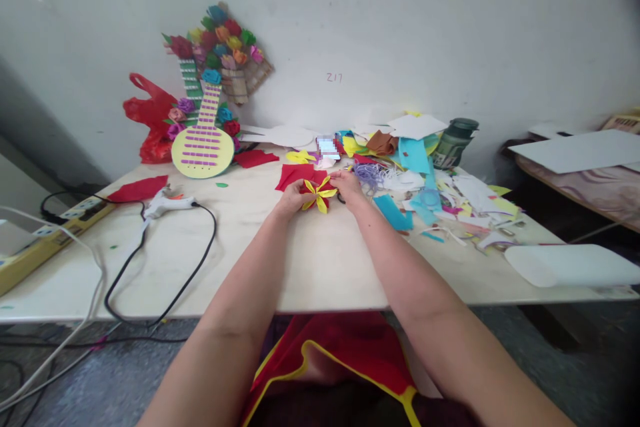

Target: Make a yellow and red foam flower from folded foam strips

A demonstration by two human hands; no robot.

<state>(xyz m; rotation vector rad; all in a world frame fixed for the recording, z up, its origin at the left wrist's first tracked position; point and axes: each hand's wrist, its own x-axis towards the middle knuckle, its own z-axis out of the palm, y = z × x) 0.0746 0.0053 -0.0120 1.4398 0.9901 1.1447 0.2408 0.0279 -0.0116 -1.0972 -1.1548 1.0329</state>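
Note:
Between my two hands is a small craft flower (321, 196) with yellow petals and some red showing among them. My left hand (293, 198) grips its left side, thumb and fingers closed on it. My right hand (349, 187) pinches an upper right petal between thumb and fingers. Just behind the flower lies a piece of red felt or paper (294, 175), flat on the pale table (320, 267). A dark ring-like object, possibly a scissors handle, shows partly beneath my right hand.
At left lie a white glue gun (171, 204) with its black cord and a yellow power strip (55, 240). Behind stands a yellow guitar-shaped craft (203, 150) with paper flowers. Coloured scraps (413, 153), purple yarn (367, 175) and a green bottle (455, 143) crowd the right.

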